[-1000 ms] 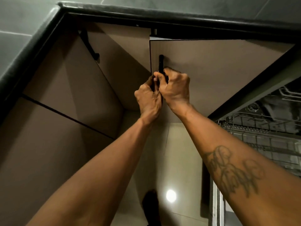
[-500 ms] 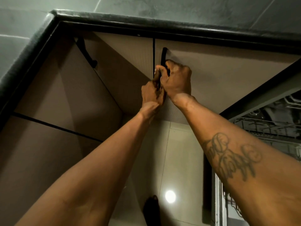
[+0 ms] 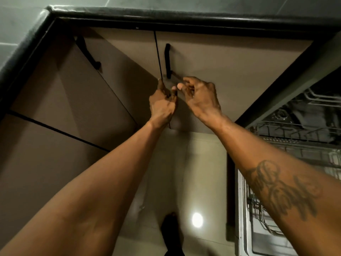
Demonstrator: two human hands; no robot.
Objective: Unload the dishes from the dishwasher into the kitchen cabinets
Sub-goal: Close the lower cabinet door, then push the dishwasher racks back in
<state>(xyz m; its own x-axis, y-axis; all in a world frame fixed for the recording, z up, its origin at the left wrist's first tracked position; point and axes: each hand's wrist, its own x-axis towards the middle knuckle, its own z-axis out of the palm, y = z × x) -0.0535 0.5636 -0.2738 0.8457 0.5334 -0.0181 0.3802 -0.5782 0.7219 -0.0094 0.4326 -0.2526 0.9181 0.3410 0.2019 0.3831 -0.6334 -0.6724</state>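
Note:
The brown lower cabinet door (image 3: 230, 74) under the dark counter edge is closed, and its black vertical handle (image 3: 168, 60) is free. My left hand (image 3: 162, 104) is just below the handle, one fingertip touching the seam between the two doors; it holds nothing. My right hand (image 3: 201, 97) hovers beside it below the handle, fingers loosely curled and empty. The open dishwasher (image 3: 299, 137) is at the right, its wire racks showing no dishes that I can make out.
A second brown cabinet door with a black handle (image 3: 88, 54) meets this one at the corner on the left. The dark counter edge (image 3: 166, 13) runs above. The dishwasher's lowered door (image 3: 258, 237) juts out at lower right. My foot (image 3: 171, 231) stands on the glossy floor.
The cabinet door has swung shut. Both hands have let go of its handle and dropped just below it.

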